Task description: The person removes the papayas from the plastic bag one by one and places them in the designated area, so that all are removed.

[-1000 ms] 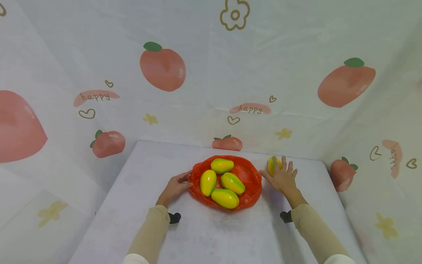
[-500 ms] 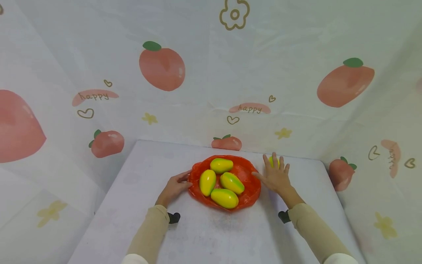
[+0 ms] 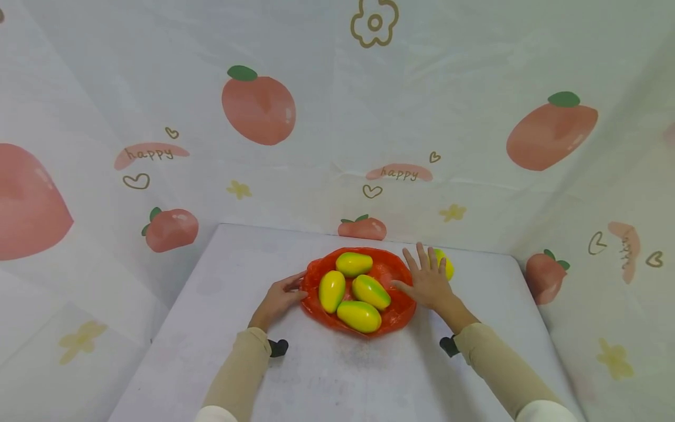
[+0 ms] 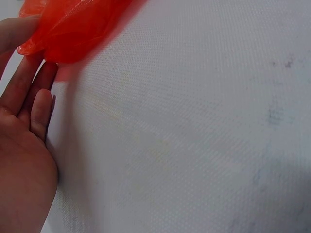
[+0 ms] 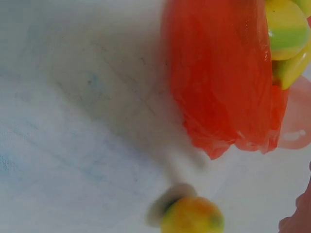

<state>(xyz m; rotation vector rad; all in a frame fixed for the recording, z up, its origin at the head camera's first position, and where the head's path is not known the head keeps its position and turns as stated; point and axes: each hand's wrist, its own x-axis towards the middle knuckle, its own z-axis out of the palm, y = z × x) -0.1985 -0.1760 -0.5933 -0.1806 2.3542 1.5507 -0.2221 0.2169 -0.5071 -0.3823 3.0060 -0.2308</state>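
A red plastic bag (image 3: 403, 310), its mouth spread wide like a bowl, sits on the table. Several yellow-green mangoes (image 3: 360, 316) lie inside it. My left hand (image 3: 276, 300) holds the bag's left rim, thumb on one side and fingers on the other in the left wrist view. Over the right rim is my right hand (image 3: 429, 290), fingers spread and holding nothing. Just behind that hand another mango (image 3: 447, 267) lies on the table, partly hidden by the fingers. The right wrist view shows this loose mango (image 5: 192, 216) apart from the bag.
The white table (image 3: 337, 375) has faint smudges. Behind it and along both sides hangs a white cloth (image 3: 316, 187) printed with fruit, hearts and flowers. Dark wrist-worn pieces show at both cuffs, such as the right one (image 3: 450, 346).
My right hand has moved left from over the loose mango to the bag's right rim, uncovering the mango's right side. My left hand stays at the left rim.
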